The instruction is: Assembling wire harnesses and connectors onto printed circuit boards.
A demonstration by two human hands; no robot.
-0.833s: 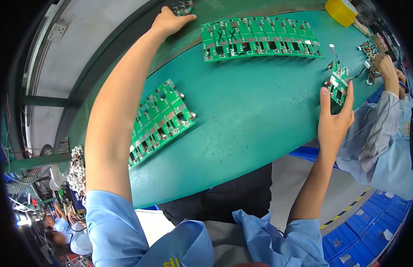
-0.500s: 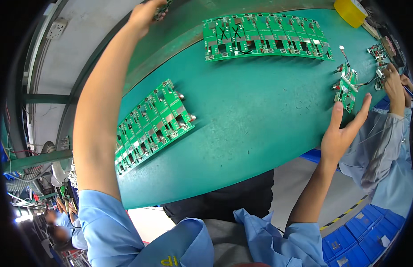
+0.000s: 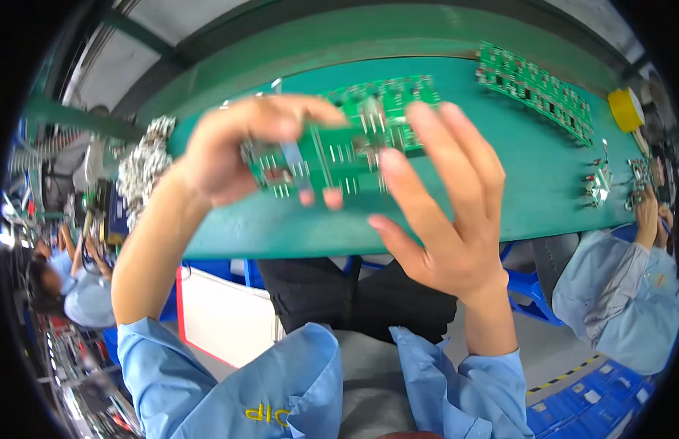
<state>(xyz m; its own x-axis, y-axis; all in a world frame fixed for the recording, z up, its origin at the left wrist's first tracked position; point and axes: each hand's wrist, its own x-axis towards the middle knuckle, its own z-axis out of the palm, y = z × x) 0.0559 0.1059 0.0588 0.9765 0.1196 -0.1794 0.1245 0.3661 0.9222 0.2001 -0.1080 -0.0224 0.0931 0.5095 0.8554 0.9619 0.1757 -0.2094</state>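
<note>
My left hand (image 3: pixel 241 143) is closed round a green circuit board (image 3: pixel 343 157), thumb and fingers on its left part, and holds it up above the table. Rows of short bright pins stand along the board, which is blurred by motion. Close to its right end is my right hand (image 3: pixel 456 212), fingers spread; whether the fingertips touch the board I cannot tell. Behind the held board lies a panel of joined green circuit boards (image 3: pixel 421 89), partly hidden by it.
A second circuit board panel (image 3: pixel 533 91) lies at the back right of the green table (image 3: pixel 295 238). Further right are a small wired board (image 3: pixel 597 186), a yellow tape roll (image 3: pixel 626 110) and a co-worker's hand (image 3: pixel 647 216). A heap of whitish parts (image 3: pixel 143 172) sits at left.
My left hand has come down from the far left with the circuit board, to in front of me. My right hand has moved left, from beside the wired board to the held board. The view has shifted.
</note>
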